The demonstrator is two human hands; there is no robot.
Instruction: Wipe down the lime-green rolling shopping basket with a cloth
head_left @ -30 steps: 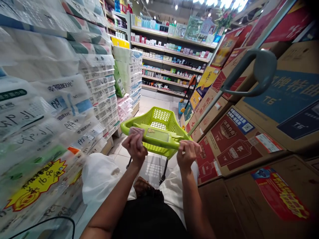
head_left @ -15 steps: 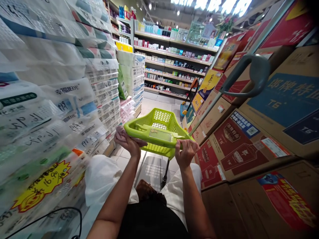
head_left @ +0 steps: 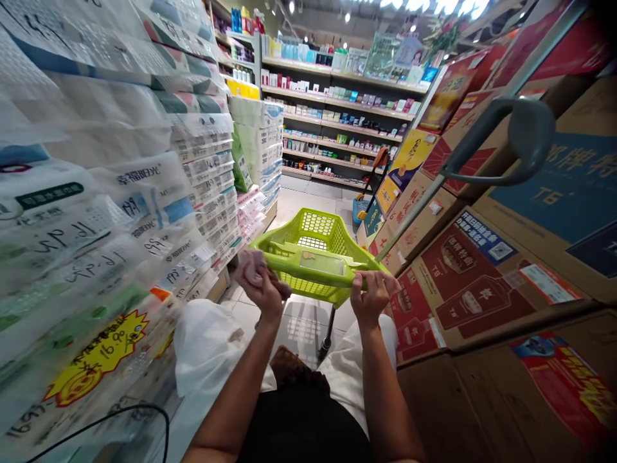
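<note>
1. Through the head camera I see a green cart (head_left: 306,290) in the aisle, straight ahead of the wearer, between stacked paper packs (head_left: 144,186) and boxes (head_left: 472,283).
2. The left hand (head_left: 264,286) is on the left end of the cart's handle (head_left: 328,278). I see its fingers bunched around a pinkish cloth (head_left: 253,262), which lies against the bar; I cannot tell how much of the palm touches the bar itself.
3. The right hand (head_left: 372,292) grips the handle's other end, fingers curled over the top.
4. Between the hands I make out a clear panel (head_left: 322,262) set into the handle. Beyond it are the cart's mesh walls, and below hangs a dark leg (head_left: 328,334) above the pale floor (head_left: 301,190).
5. To the right of the cart I have a slanting pole (head_left: 414,222) with a grey grip (head_left: 527,138), crossing in front of the boxes.
6. On the left, a yellow price tag (head_left: 96,357) shows on the packs, and a black cable (head_left: 96,421) curves near the lower corner.
7. At the far end I see shelves (head_left: 337,96) full of small goods, with a blue bin (head_left: 360,209) on the floor near the boxes.
8. Close below me are the wearer's white trousers (head_left: 207,347) and black top (head_left: 303,424).
</note>
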